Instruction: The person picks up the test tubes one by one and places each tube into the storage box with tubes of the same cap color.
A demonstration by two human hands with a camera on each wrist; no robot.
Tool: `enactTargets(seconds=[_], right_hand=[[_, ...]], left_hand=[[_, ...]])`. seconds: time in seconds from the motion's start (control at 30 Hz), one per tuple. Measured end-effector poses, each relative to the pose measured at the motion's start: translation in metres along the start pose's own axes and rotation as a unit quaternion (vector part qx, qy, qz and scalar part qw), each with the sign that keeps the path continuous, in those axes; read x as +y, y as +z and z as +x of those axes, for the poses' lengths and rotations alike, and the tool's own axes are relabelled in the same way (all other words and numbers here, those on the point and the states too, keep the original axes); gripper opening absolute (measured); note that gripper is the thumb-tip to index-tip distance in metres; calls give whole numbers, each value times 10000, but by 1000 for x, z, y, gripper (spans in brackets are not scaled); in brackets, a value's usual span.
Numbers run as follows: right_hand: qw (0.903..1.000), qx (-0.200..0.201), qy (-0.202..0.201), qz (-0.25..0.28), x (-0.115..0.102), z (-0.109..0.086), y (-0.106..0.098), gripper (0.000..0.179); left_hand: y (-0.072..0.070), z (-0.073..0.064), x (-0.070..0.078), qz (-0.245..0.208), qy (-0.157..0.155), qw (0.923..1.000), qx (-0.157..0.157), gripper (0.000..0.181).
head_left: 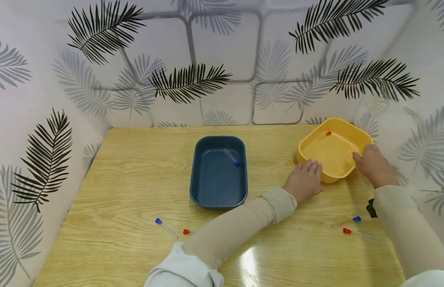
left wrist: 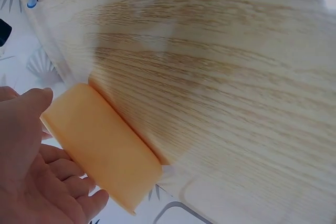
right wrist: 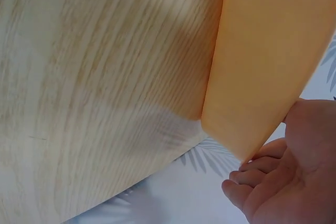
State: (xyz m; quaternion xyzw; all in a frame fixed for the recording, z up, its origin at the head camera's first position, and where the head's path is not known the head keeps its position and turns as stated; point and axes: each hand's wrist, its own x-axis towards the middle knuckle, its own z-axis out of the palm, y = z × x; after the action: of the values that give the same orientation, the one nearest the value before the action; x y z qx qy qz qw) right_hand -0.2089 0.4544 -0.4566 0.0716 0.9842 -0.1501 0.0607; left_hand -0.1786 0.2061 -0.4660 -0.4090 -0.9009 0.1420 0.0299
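A yellow plastic tub (head_left: 336, 149) sits at an angle at the far right of the table, with a red-capped test tube (head_left: 328, 133) inside. My left hand (head_left: 305, 179) touches the tub's near-left rim, its fingers nearly straight; in the left wrist view the hand (left wrist: 39, 156) shows its palm beside the outer wall (left wrist: 105, 145). On the tub's right side, my right hand (head_left: 374, 165) grips the rim, thumb inside. Seen from the right wrist, that hand (right wrist: 289, 171) is at a corner of the tub (right wrist: 268, 66), with its fingers partly hidden.
A dark blue tub (head_left: 218, 179) holding a blue-capped tube (head_left: 232, 157) stands mid-table. Another blue-capped tube (head_left: 167, 228) and a partly covered red-capped one (head_left: 186, 231) lie near my left sleeve. Blue-capped (head_left: 356, 219) and red-capped (head_left: 347, 231) tubes lie right, near a black object (head_left: 371, 208).
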Motion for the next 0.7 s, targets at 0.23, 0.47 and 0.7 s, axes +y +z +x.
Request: enactTargets(seconds=[0.23, 0.47, 0.7], right_hand=[[9996, -158, -185, -139, -5, 3, 1, 65], [9984, -494, -194, -204, -6, 9, -1, 80], [9974, -504, -395, -338, -13, 13, 0, 73]], left_hand=[[-2, -5, 3, 35, 53, 9999, 99, 68], [-1, -13, 5, 61, 51, 9993, 355, 63], [4, -20, 7, 112, 7, 9986, 525, 54]])
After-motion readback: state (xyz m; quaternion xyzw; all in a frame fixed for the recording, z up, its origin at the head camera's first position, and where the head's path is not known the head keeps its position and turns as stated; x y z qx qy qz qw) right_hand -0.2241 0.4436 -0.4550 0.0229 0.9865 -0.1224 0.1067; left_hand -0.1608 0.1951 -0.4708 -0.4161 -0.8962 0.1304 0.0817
